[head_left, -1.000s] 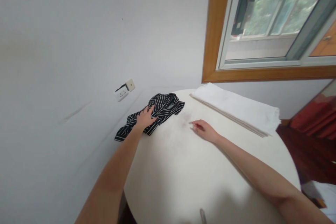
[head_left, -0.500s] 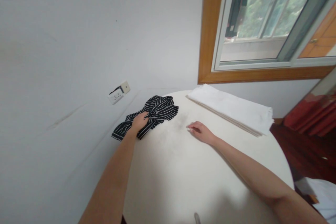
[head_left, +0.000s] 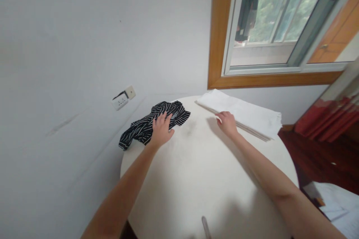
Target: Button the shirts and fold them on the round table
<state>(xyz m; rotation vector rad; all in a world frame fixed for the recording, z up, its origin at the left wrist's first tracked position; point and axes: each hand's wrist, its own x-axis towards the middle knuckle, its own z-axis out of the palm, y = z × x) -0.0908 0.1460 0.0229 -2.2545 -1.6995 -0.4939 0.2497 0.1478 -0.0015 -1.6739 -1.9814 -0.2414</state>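
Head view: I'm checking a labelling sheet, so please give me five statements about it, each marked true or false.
1. The left hand has its fingers spread at the black-and-white striped garment. True.
2. The right hand is nearer the striped garment than the white layered stack. False: it is nearer the stack.
3. The table has a curved edge. True.
4. The wall socket is right of the window frame. False: it is to its left.
5. The window frame is painted blue. False: it is orange-brown.

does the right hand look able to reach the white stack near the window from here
Likely yes: the right hand is close to the near edge of the white stack, with nothing visible between them.
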